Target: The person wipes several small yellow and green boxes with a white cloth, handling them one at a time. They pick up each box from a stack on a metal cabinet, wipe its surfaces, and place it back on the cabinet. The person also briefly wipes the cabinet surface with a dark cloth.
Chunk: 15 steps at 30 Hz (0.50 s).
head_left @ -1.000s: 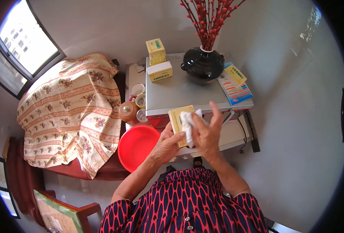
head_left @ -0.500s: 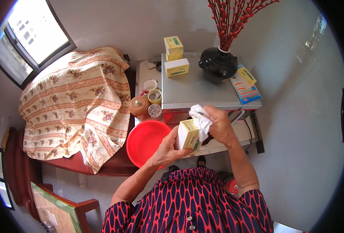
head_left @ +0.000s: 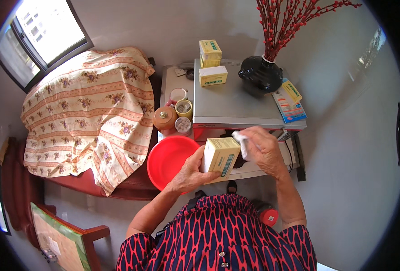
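My left hand [head_left: 194,172] is wrapped round a pale yellow cardboard box [head_left: 221,158] with a white side and green print, held tilted in front of me. Bunched in the fingers of my right hand [head_left: 264,151] is a white cloth [head_left: 244,143], just at the box's upper right edge. Whether the cloth touches the box I cannot tell. Similar yellow boxes stand on the grey metal cabinet [head_left: 227,101]: a stack [head_left: 210,52] at the back and a single box [head_left: 212,77] before it.
A red basin [head_left: 154,158] sits left of my hands. Beside it are a brown lidded jar [head_left: 164,118] and several small containers. A black vase [head_left: 259,74] with red-budded branches stands on the cabinet, near a flat blue-and-white packet [head_left: 291,108]. A flowered cloth [head_left: 87,113] covers the sofa.
My right hand has moved slightly right and down with the cloth, baring more of the box's printed side. The left hand still grips the box. The whole view has shifted a little.
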{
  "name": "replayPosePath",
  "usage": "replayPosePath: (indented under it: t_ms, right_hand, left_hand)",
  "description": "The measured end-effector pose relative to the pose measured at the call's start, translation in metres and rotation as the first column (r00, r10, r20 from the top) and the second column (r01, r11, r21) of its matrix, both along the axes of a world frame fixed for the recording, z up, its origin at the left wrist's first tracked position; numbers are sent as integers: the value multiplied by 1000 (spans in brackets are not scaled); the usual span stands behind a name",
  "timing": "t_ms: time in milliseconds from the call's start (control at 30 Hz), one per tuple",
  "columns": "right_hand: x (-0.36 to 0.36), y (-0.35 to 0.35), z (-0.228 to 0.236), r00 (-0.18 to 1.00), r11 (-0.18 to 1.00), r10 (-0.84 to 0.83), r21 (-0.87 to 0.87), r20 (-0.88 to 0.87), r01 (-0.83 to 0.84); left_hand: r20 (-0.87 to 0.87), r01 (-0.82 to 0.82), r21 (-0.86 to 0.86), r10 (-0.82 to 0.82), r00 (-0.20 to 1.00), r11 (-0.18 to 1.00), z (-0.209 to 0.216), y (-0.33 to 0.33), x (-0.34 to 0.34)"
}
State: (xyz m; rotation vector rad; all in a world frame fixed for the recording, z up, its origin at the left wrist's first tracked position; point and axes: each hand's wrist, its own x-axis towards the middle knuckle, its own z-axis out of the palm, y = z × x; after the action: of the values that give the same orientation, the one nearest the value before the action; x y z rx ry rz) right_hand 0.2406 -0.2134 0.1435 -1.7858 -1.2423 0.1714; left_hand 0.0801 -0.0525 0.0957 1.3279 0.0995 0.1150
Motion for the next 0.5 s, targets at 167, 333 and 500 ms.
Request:
replayPosePath:
  t_ms: [167, 333, 500]
  right_hand:
    - [-23, 31, 12, 877, 982, -16, 173, 481, -78]
    - [-46, 37, 6, 700, 973, 218, -206, 680, -103]
    - [-32, 15, 12, 878, 948, 318, -115, 359, -297]
  left_hand:
    - [-50, -52, -11, 51, 997, 999, -1, -9, 10]
    - [42, -140, 45, 139, 989, 989, -16, -16, 19]
    - [20, -101, -8, 101, 995, 995, -13, -13, 18]
